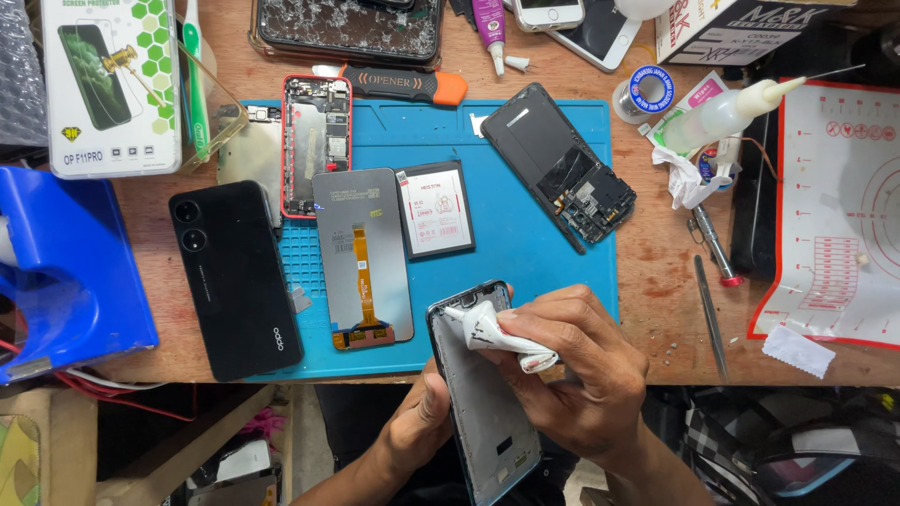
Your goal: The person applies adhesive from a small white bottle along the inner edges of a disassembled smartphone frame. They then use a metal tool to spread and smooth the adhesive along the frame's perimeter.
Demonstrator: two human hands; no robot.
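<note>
My right hand (572,365) has its fingers curled tight around a crumpled white tissue smudged with black (495,335), pinching it down against the upper part of a grey metal phone frame with a dark rim (483,394). The knuckles arch up and the wrist comes in from the lower right. My left hand (420,417) sits under the frame's left edge, thumb along the rim and fingers closed beneath it, so the frame is gripped and tilted over the near edge of the wooden workbench (656,272), its top corner just above the blue silicone work mat (525,253).

Just beyond the frame, on the mat, lies a grey display panel with an orange flex cable (362,255), and beside that a flat white-labelled battery (435,208). Left of the panel, a glossy black phone back cover (234,276) lies partly off the mat. Further back rest a red-edged opened phone (316,145) and a dark opened phone body set at an angle (561,164). Off to the right, well apart from my hands, a clear squeeze bottle with a needle tip (727,114) lies on its side.
</note>
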